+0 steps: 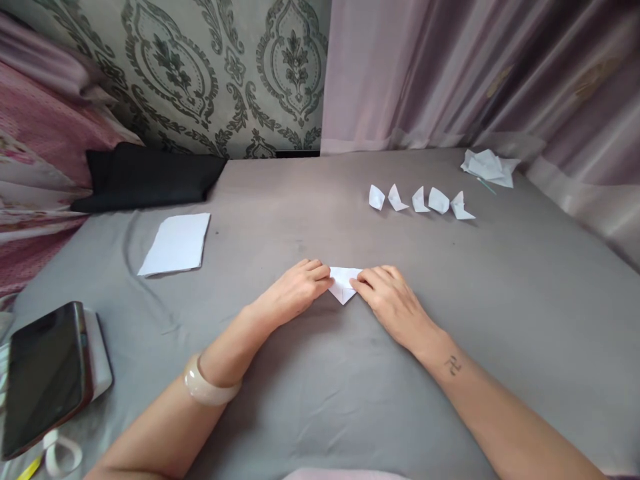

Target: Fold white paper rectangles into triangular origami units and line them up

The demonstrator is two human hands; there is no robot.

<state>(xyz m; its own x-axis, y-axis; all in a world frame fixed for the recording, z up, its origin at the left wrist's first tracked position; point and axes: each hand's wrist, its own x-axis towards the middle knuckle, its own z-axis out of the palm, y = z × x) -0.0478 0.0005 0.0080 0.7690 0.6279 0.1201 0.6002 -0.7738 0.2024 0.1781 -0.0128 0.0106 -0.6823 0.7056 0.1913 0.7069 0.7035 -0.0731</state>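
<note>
A small folded piece of white paper lies on the grey cloth, its point turned toward me and its long edge away. My left hand grips the left corner between thumb and fingers. On the opposite corner, my right hand presses with its thumb and curled fingers. A crease runs down the middle of the paper to the tip. Both outer corners are hidden under my fingers.
Several folded white paper shapes stand in a row at the back right. Behind them lies a pile of white paper. To the left are a white paper stack, a black cloth and a dark phone-like device.
</note>
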